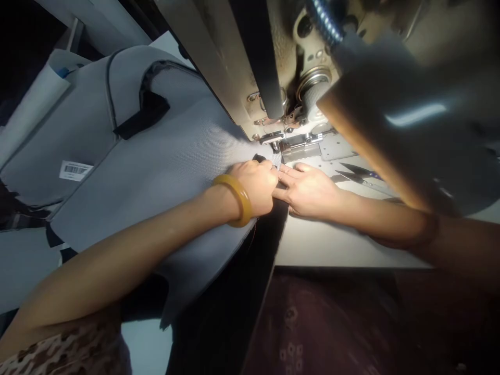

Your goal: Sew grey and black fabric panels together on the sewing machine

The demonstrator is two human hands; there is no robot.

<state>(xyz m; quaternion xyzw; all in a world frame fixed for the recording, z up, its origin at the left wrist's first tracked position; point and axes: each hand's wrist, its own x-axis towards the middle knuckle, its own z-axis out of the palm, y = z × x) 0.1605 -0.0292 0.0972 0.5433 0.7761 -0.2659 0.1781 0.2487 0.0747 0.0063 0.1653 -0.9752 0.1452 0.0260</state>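
Observation:
Under the lamp light, my left hand (255,186), with a yellow bangle at its wrist, is closed with curled fingers on the edge of a grey mesh fabric piece (167,156). My right hand (312,190) lies flat with fingers stretched out, its fingertips against the fabric edge and close to the left knuckles. Just beyond both hands is the presser foot (275,145) of a sewing machine (289,67), with the fabric edge beside it. Black fabric (230,297) runs below the grey piece and hangs toward me. The left fingertips are partly hidden.
Scissors (361,177) lie on the white table (332,242), right of the machine foot. A dark, blurred panel (414,120) juts in at upper right. More grey fabric with piping, a black strap (142,117) and a barcode label (75,170) is heaped at left.

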